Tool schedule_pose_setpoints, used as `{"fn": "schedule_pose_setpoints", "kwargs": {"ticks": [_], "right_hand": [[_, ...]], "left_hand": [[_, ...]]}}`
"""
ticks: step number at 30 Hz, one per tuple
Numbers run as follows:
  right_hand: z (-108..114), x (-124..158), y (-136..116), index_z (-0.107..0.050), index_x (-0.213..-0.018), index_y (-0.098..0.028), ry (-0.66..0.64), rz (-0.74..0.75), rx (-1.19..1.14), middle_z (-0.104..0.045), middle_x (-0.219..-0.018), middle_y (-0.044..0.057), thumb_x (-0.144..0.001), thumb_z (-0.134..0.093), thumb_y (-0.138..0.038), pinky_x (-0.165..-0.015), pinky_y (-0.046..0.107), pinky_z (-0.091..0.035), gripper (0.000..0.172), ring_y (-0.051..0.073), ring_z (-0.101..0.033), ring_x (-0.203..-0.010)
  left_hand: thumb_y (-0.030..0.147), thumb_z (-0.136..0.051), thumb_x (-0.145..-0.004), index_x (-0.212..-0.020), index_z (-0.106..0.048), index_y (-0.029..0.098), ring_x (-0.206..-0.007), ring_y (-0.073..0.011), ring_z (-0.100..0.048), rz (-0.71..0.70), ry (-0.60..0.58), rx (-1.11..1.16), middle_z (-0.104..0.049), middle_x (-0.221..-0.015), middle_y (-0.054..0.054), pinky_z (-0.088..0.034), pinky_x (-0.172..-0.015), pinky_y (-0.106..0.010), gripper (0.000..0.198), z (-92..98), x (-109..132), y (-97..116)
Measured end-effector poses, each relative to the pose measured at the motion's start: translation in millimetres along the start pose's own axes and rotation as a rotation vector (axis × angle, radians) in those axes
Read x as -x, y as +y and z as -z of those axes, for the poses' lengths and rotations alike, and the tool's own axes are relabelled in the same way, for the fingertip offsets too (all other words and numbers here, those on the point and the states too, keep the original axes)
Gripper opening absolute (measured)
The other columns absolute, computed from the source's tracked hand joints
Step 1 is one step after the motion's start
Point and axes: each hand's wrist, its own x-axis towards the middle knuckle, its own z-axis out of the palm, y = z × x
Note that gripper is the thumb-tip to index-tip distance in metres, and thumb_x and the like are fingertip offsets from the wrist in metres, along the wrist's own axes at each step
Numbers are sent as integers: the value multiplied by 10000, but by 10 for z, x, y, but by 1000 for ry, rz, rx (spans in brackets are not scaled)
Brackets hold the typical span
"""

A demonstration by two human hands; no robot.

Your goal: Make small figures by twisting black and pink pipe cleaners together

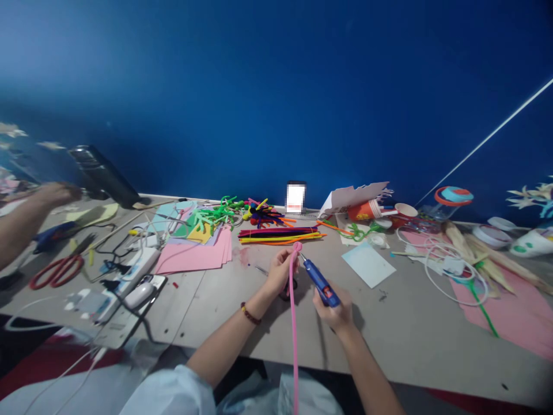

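My left hand (pixel 281 268) pinches a pink pipe cleaner (pixel 294 323) near its curled upper end. The long tail hangs down past the table's front edge. In my right hand (pixel 334 308) is a blue hot glue gun (pixel 319 281), its metal nozzle pointing up and left, close beside the pink curl. Whether the nozzle touches it I cannot tell. Dark-handled scissors (pixel 285 289) lie partly hidden beneath my left hand. Behind the hands rests a row of purple, yellow and orange pipe cleaners (pixel 276 235).
Pink paper sheets (pixel 194 256), green pipe cleaners (pixel 211 216), red-handled scissors (pixel 56 272) and a power strip (pixel 127 282) occupy the left. A pale blue sheet (pixel 368 264), an orange cup (pixel 365 211) and a white cable (pixel 453 266) lie right. Another person's arm (pixel 34 213) reaches in at far left.
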Motion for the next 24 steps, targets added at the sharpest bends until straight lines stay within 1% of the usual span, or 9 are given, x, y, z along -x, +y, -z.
{"fn": "schedule_pose_setpoints", "kwargs": {"ticks": [3,5,10,16,24], "right_hand": [[9,-18,-11,-558,-740,-176,11,-4,-2,-520,-510,-17,-812,-513,-203,-433,237,-396,89,125,-483,-405],[9,-20,-10,-577,-772,-167,14,-7,0,-549,-531,-2,-817,-513,-209,-437,241,-409,88,132,-510,-420],[-12,8,6,-589,-822,-167,6,-8,1,-594,-572,22,-824,-511,-227,-442,253,-435,98,145,-539,-432],[-31,28,11,-571,-805,-172,-26,-21,-13,-559,-532,-4,-817,-512,-222,-440,243,-429,78,137,-526,-416],[-49,57,32,-546,-763,-179,-8,-46,-23,-537,-523,-12,-818,-516,-216,-431,244,-417,72,130,-494,-401]], "left_hand": [[500,-707,-664,-644,-532,158,-415,-42,-426,7,0,12,-537,-529,30,-362,-427,-168,385,-21,15,39],[498,-706,-665,-647,-535,156,-420,-43,-430,8,-5,9,-536,-531,29,-364,-429,-166,383,-24,22,43],[526,-682,-677,-667,-540,157,-403,-40,-431,18,-8,-29,-535,-533,34,-344,-410,-167,396,9,8,-22],[520,-680,-683,-687,-552,158,-392,-43,-452,8,-16,-48,-562,-548,29,-340,-395,-169,383,35,-8,-78],[515,-681,-684,-676,-542,155,-394,-42,-444,26,-35,-44,-554,-536,31,-335,-405,-169,385,7,19,-36]]}}
